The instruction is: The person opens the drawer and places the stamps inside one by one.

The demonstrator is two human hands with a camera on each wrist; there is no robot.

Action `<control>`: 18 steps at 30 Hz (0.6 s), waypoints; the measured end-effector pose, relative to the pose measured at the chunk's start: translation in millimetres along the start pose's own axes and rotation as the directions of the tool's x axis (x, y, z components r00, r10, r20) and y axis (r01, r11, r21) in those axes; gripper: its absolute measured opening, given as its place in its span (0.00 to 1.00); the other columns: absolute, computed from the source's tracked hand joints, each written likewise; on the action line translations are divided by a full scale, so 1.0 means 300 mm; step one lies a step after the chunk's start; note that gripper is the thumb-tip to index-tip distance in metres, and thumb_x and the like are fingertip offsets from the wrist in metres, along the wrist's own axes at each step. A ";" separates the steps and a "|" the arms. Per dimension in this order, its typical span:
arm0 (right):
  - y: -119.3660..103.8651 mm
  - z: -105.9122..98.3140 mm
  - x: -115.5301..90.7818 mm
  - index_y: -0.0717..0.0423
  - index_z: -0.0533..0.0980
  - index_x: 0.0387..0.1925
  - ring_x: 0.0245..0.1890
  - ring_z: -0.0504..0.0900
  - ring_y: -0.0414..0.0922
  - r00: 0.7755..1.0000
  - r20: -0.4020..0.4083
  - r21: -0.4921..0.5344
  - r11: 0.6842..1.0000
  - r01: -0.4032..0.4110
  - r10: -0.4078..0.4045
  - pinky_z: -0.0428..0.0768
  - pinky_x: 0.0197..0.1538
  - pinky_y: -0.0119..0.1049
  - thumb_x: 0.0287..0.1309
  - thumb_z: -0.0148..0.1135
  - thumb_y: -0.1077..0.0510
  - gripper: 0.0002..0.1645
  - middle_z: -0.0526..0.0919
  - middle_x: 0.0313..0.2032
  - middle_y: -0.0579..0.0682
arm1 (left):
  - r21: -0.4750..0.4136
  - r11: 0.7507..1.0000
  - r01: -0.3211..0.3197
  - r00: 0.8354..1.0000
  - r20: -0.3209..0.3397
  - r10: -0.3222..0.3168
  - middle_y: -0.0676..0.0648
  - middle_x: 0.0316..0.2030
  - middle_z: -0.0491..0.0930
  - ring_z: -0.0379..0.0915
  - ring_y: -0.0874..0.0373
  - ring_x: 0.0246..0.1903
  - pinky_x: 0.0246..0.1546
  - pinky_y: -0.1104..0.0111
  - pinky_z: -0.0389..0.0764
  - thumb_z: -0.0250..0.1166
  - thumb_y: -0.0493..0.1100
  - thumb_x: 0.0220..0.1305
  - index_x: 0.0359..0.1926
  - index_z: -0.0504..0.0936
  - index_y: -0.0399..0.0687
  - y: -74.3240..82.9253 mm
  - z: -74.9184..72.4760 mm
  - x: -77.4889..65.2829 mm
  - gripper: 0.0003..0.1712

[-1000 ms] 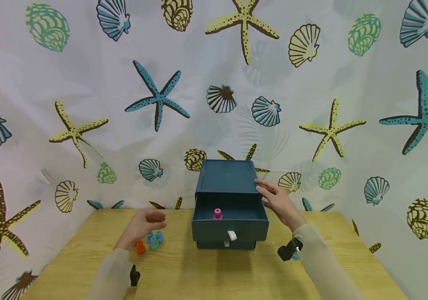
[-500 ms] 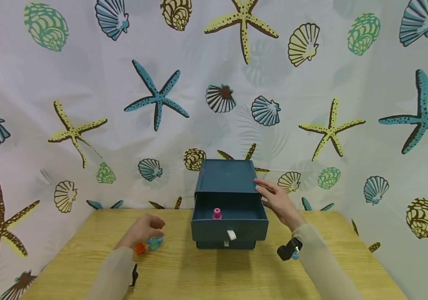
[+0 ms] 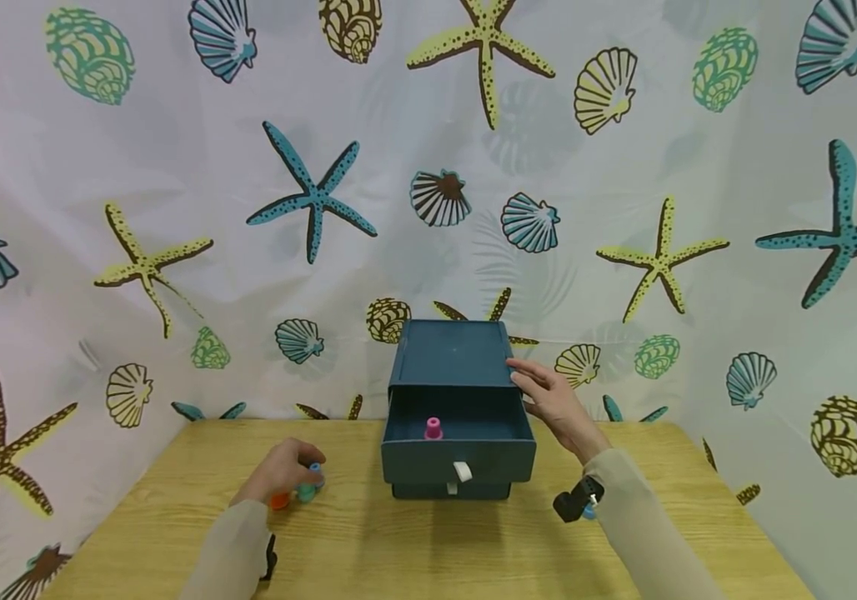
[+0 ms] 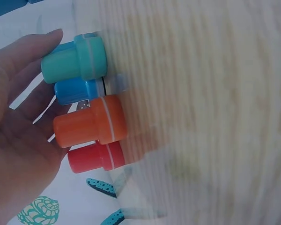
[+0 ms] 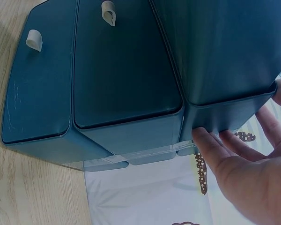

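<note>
My left hand (image 3: 281, 468) is at a small cluster of toy stamps on the table. In the left wrist view its thumb reaches a blue stamp (image 4: 65, 47) mostly hidden behind the teal stamp (image 4: 75, 62); the fingertips are covered, so whether they pinch anything is unclear. Another blue stamp (image 4: 75, 90), an orange stamp (image 4: 89, 123) and a red stamp (image 4: 94, 157) stand close by. My right hand (image 3: 554, 404) touches the side and upper edge of a dark blue drawer unit (image 3: 453, 354) with extended fingers. Its upper drawer (image 3: 458, 461) is pulled out, holding a pink stamp (image 3: 433, 429).
A lower drawer (image 3: 428, 490) with a white tab (image 3: 453, 488) sits beneath the pulled-out one. Another blue object (image 3: 589, 511) lies on the table, partly behind the right wrist camera (image 3: 571, 506). A patterned cloth (image 3: 398, 275) hangs behind the wooden table (image 3: 413, 550).
My left hand has lowered onto the stamps, its thumb and fingers now nearer each other around the blue one. The right hand stays against the drawer unit.
</note>
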State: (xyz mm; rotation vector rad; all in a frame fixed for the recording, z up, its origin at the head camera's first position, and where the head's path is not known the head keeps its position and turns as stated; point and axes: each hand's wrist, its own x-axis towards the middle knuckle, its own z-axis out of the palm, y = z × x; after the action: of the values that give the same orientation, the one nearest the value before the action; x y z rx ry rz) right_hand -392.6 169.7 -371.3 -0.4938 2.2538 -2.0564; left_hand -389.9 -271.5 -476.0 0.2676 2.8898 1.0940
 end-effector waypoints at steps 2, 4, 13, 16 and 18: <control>0.000 0.000 -0.001 0.52 0.65 0.71 0.75 0.55 0.56 1.000 -0.001 -0.003 1.000 0.000 0.000 0.60 0.71 0.58 0.72 0.53 0.49 0.29 0.58 0.74 0.55 | -0.007 1.000 0.012 1.000 -0.011 -0.012 0.39 0.45 0.84 0.79 0.49 0.44 0.47 0.54 0.82 0.68 0.32 0.57 0.49 0.83 0.32 -0.001 0.002 -0.001 0.17; 0.000 0.000 0.000 0.52 0.65 0.71 0.75 0.55 0.56 1.000 -0.001 -0.005 1.000 -0.002 0.002 0.60 0.71 0.58 0.72 0.53 0.49 0.29 0.57 0.74 0.55 | -0.004 1.000 0.012 1.000 -0.018 -0.012 0.39 0.45 0.84 0.79 0.49 0.44 0.46 0.54 0.82 0.67 0.31 0.58 0.49 0.83 0.32 -0.003 0.003 -0.003 0.17; 0.000 0.002 0.002 0.51 0.66 0.70 0.75 0.55 0.55 1.000 -0.003 -0.002 1.000 -0.008 0.008 0.60 0.71 0.58 0.72 0.53 0.49 0.29 0.57 0.74 0.55 | -0.047 0.999 0.013 0.998 -0.062 -0.016 0.37 0.48 0.83 0.79 0.46 0.47 0.48 0.52 0.81 0.63 0.33 0.64 0.53 0.81 0.31 -0.014 0.008 -0.003 0.17; 0.001 0.000 0.002 0.51 0.66 0.70 0.75 0.55 0.56 1.000 -0.001 -0.002 1.000 -0.007 0.007 0.61 0.71 0.57 0.72 0.53 0.49 0.29 0.57 0.74 0.55 | -0.070 0.998 -0.001 0.997 -0.072 -0.004 0.36 0.51 0.81 0.78 0.44 0.50 0.49 0.52 0.81 0.62 0.35 0.66 0.55 0.80 0.31 -0.007 0.003 -0.002 0.18; 0.001 -0.001 0.002 0.51 0.65 0.70 0.75 0.55 0.55 1.000 0.000 0.000 1.000 -0.005 0.005 0.61 0.71 0.57 0.72 0.53 0.49 0.29 0.58 0.74 0.55 | -0.083 0.997 -0.006 0.996 -0.086 -0.001 0.36 0.52 0.81 0.78 0.44 0.50 0.50 0.52 0.81 0.63 0.37 0.66 0.55 0.80 0.32 0.001 -0.001 -0.001 0.18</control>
State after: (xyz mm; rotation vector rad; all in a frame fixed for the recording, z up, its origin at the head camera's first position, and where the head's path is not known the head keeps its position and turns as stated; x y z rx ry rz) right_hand -393.4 169.9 -371.3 -0.4871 2.2528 -2.0538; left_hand -389.5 -271.5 -475.7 0.2264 2.9089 1.2532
